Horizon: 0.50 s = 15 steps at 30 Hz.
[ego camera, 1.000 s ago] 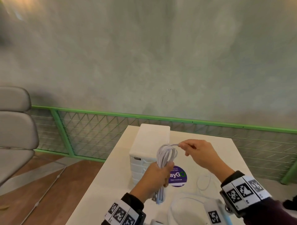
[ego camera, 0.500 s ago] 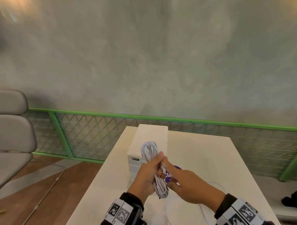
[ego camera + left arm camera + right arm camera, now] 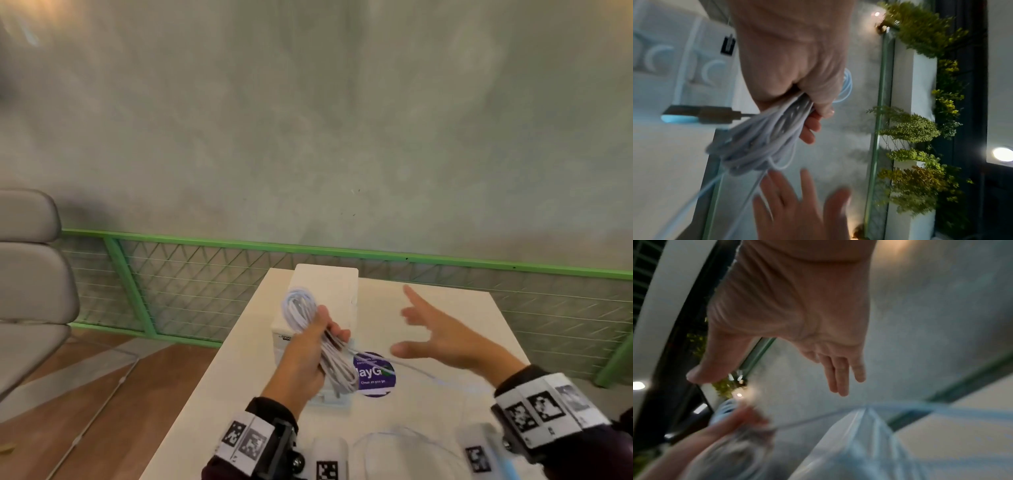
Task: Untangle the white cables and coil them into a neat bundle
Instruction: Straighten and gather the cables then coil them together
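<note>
Grey padded chair (image 3: 30, 284): far left, off the table.
My left hand (image 3: 305, 356): fingers clenched round the coiled white cables (image 3: 318, 342), held above the white table (image 3: 445, 342) in front of the white drawer box (image 3: 329, 291); loops stick out above and below my fist.
Purple round sticker (image 3: 375, 375): flat on the table, just right of the coil.
Loose cable strand (image 3: 421, 371): trails from the coil rightward across the table.
My right hand (image 3: 448, 337): fingers spread, released, holding nothing, apart from the coil.
</note>
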Each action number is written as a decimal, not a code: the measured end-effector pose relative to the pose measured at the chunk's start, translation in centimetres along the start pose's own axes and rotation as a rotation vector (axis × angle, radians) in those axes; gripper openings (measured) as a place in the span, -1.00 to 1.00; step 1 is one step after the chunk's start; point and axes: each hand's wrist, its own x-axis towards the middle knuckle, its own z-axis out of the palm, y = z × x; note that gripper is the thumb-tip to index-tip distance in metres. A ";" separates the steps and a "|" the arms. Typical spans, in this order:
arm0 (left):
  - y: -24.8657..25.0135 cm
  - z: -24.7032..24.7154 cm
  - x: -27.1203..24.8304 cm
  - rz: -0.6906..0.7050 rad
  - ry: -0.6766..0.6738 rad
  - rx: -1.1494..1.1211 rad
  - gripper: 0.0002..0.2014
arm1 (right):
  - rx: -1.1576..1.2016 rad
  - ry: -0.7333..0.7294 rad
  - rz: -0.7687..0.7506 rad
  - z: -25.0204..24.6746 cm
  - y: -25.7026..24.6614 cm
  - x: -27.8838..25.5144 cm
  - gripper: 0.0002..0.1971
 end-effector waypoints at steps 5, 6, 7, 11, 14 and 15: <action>-1.4 2.1 -0.8 -0.150 -0.065 -0.022 -0.56 | 0.486 -0.239 -0.032 7.0 -2.1 2.1 -0.04; -1.5 1.9 -0.9 -0.153 -0.062 -0.024 -0.62 | 0.521 -0.264 -0.033 7.3 -2.4 1.9 -0.32; -1.4 1.5 -0.8 -0.144 -0.047 -0.035 -0.68 | 0.500 -0.279 -0.023 7.4 -2.7 1.6 -0.52; -0.6 0.5 -0.3 -0.057 0.024 -0.133 -0.67 | 0.331 -0.320 0.030 7.7 -2.6 1.2 -0.87; 0.1 0.5 0.0 0.011 0.091 -0.049 -0.66 | 0.112 -0.263 0.047 8.1 -3.5 1.5 -0.88; 0.3 0.6 0.3 0.027 0.113 -0.008 -0.67 | -0.013 -0.207 0.023 8.2 -3.9 1.5 -0.88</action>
